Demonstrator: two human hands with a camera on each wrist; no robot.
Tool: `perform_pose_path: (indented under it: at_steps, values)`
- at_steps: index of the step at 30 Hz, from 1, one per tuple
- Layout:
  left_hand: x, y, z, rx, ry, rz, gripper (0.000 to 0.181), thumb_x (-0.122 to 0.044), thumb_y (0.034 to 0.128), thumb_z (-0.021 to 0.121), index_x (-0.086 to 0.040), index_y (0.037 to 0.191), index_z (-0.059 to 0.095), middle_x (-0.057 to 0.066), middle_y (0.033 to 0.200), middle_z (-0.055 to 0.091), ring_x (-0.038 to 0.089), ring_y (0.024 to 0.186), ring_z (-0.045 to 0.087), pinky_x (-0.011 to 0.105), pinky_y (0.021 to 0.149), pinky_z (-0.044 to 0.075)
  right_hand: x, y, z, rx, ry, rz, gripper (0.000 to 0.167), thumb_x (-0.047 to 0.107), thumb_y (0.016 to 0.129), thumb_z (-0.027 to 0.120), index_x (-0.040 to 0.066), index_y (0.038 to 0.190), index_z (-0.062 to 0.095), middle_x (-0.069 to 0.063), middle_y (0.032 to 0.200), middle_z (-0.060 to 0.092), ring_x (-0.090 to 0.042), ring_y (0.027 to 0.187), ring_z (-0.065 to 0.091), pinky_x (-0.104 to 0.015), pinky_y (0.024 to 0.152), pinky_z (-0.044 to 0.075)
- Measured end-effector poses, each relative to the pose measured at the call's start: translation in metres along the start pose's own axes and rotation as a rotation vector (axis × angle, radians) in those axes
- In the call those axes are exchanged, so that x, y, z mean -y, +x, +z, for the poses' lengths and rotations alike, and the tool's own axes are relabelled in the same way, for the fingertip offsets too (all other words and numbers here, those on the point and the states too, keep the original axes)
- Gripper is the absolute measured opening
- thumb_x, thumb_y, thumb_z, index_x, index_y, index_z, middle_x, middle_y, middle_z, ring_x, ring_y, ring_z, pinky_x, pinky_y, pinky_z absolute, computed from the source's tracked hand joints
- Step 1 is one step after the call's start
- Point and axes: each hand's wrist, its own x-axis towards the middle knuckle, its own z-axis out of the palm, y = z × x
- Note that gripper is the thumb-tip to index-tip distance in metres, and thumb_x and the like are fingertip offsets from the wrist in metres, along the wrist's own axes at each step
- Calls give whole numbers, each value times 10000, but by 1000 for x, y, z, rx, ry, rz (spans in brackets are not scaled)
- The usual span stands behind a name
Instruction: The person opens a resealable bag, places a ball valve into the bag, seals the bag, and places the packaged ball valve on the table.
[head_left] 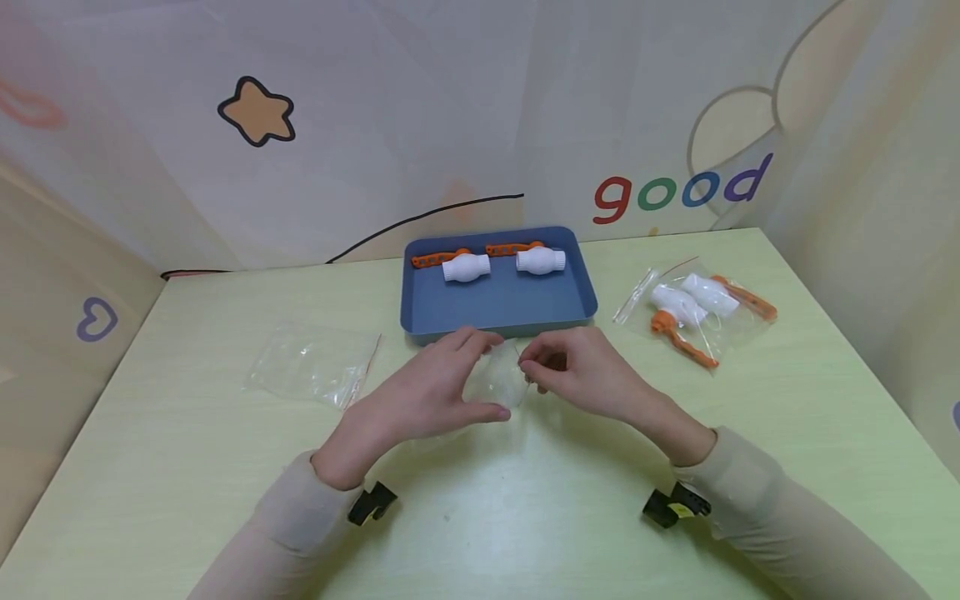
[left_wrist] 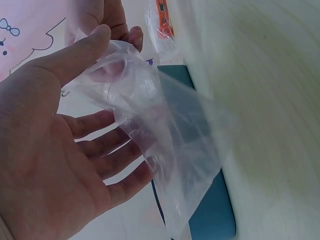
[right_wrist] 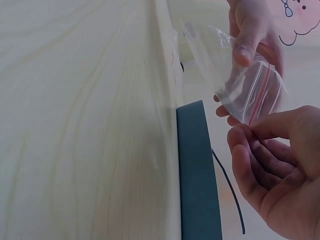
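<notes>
Pale wood-grain tabletop (head_left: 480, 525) here, and we're pinching a clear plastic zip bag (head_left: 501, 383) by its edge with our right hand (head_left: 585, 368) while our left hand (head_left: 423, 385) is loosely cupping it, fingers spread, near the blue rectangular tray (head_left: 495, 311).

Left fingers (left_wrist: 127, 187) spread, right fingers (right_wrist: 244, 165) pinching.

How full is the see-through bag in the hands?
Empty, it seems: through the clear bag I can see the blue tray behind, and nothing shows inside.
</notes>
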Motion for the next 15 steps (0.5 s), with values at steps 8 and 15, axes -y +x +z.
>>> perform_pose_path:
  at_steps: [8, 15]
  values:
    - [2, -4, 1, 4, 39, 1, 895, -345, 833, 883, -27, 1525, 412, 91, 1353, 531, 227, 1188, 544, 377, 1025, 470, -2, -1, -5, -48, 42, 33, 52, 87, 986, 701, 68, 986, 749, -31, 821, 707, -244, 726, 675, -288, 637, 546]
    - [5, -5, 2, -7, 76, -9, 1017, -316, 782, 923, -13, 1560, 342, 126, 1399, 489, 265, 1248, 509, 401, 1061, 446, -1, -2, -9, -69, 88, 83, 81, 105, 996, 691, 42, 1018, 738, -36, 839, 706, -330, 770, 689, -296, 657, 563]
